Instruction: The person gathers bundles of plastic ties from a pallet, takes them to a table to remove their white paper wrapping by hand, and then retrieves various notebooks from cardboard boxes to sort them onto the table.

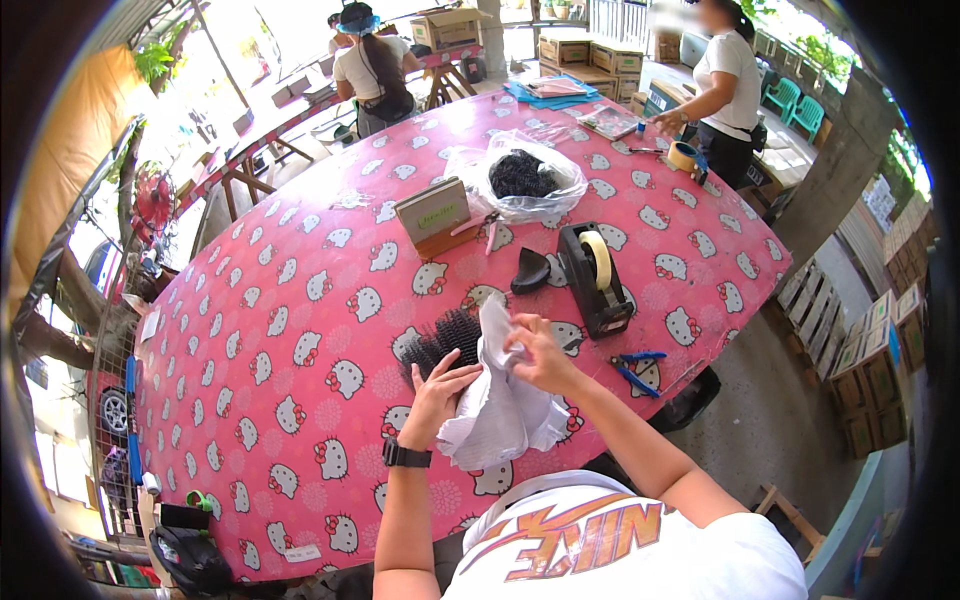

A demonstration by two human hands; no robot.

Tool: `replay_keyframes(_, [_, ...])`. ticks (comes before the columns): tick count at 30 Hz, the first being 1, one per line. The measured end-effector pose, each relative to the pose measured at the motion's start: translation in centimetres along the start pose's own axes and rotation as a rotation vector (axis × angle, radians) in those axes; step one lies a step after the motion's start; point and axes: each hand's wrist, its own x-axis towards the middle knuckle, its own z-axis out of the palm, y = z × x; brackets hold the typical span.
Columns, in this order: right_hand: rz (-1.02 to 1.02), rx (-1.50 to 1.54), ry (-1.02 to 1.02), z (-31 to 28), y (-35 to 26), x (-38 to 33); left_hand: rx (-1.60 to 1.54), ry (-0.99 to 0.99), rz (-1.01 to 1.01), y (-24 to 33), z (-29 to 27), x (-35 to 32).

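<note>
A bundle of black, bristly strands [445, 338] lies on the table in front of me, partly covered by a crumpled white sheet [500, 405], cloth or paper. My left hand [440, 397] presses closed around the near side of the bundle and the sheet's left edge. With bent fingers, my right hand [540, 355] grips the sheet on its right side. Beyond my hands are a black curved piece [531, 270] and a black tape dispenser [595, 280]. Blue-handled pliers [638, 373] lie right of my right hand.
The pink patterned table cover [310, 400] spreads around me. Farther off are a small open box [433, 215], pink-handled pliers [489, 228] and a clear plastic bag [555, 200] with black strands inside. One person [725, 85] stands at the far right; others work at a back table.
</note>
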Motion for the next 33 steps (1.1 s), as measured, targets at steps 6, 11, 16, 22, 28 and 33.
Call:
replay_keyframes(6, [-0.226,0.091,-0.158,1.0,-0.5,2.4,-0.080,0.046,0.052,-0.6,0.6,2.2])
replay_keyframes(11, [-0.258,-0.182,-0.071,0.2,-1.6,1.1,-0.009,-0.013,-0.030,-0.3,0.2,2.2])
replay_keyframes(16, [-0.285,-0.107,-0.135,-1.5,-2.7,-4.7,0.031,0.033,-0.031,-0.6,1.1,2.0])
replay_keyframes(22, [-0.224,-0.043,-0.207,-1.7,-5.1,-8.2,0.048,0.048,0.004,-0.6,1.4,1.6])
replay_keyframes(28, [-0.201,0.167,-0.440,-2.1,-7.0,-10.5,0.066,0.319,0.019,0.4,0.6,0.5])
replay_keyframes(33, [-0.052,-0.031,-0.266,-2.1,-5.0,-12.0,-0.405,0.632,-0.598,-1.3,3.1,-4.1])
